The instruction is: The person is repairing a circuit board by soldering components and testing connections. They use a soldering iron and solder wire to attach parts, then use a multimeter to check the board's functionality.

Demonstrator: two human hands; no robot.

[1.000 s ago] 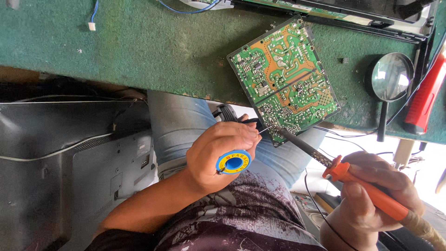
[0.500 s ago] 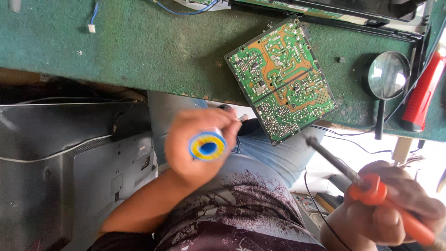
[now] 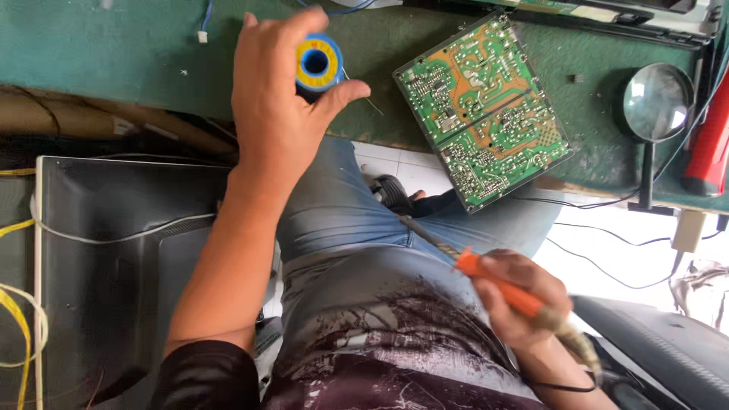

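My left hand [image 3: 277, 106] is raised over the green bench top [image 3: 114, 68] and grips a small blue and yellow spool of solder wire [image 3: 317, 64]; a thin strand of wire trails from it to the right. My right hand [image 3: 516, 296] rests low near my lap, closed around the orange handle of a soldering iron [image 3: 501, 285], whose metal tip points up-left over my jeans. A green circuit board [image 3: 482, 110] lies solder side up on the bench, overhanging its near edge, between the two hands and touched by neither.
A magnifying glass [image 3: 654, 102] lies right of the board, beside a red object [image 3: 710, 144] at the frame edge. A dark flat panel with white and yellow cables [image 3: 114, 258] sits at my left. Cables hang below the bench at right.
My left hand has carried the solder spool from my lap up and away onto the bench area. My right hand with the iron has drawn back from the board toward my body.
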